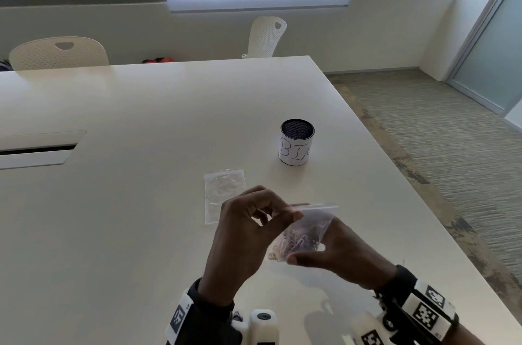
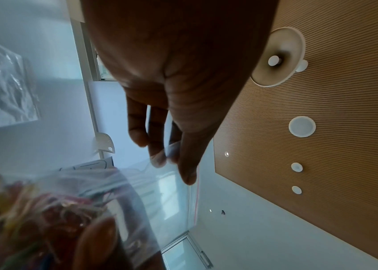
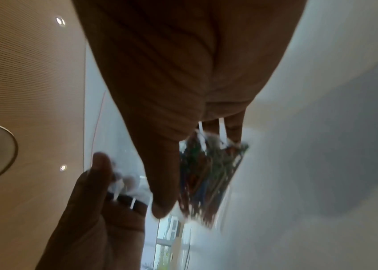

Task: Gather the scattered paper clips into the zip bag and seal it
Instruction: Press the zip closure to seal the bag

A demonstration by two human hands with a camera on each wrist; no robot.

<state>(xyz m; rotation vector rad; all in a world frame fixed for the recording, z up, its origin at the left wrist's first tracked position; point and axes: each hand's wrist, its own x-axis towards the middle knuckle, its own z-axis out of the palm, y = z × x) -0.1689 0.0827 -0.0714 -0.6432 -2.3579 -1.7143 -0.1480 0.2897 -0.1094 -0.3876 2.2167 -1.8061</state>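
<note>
So the bench (image 1: 141,119) itself looked pretty bare by then, as far as I could see no loose clips lying around, just a mesh cup (image 1: 296,143) with a paper label further back and a second clear bag (image 1: 223,195) lying flat just beyond my hands. The zip bag (image 1: 308,229) I was working on was up in the air between both hands, with the coloured paper clips (image 3: 208,175) bunched in the bottom of it, so I'd call the gathering part done. My right hand (image 1: 341,254) was gripping the lower half of the bag, and my left hand (image 1: 243,229) was pinching the top strip near one end. Whether the zip was fully pressed shut I honestly couldn't tell, so sealing was the bit left.
</note>
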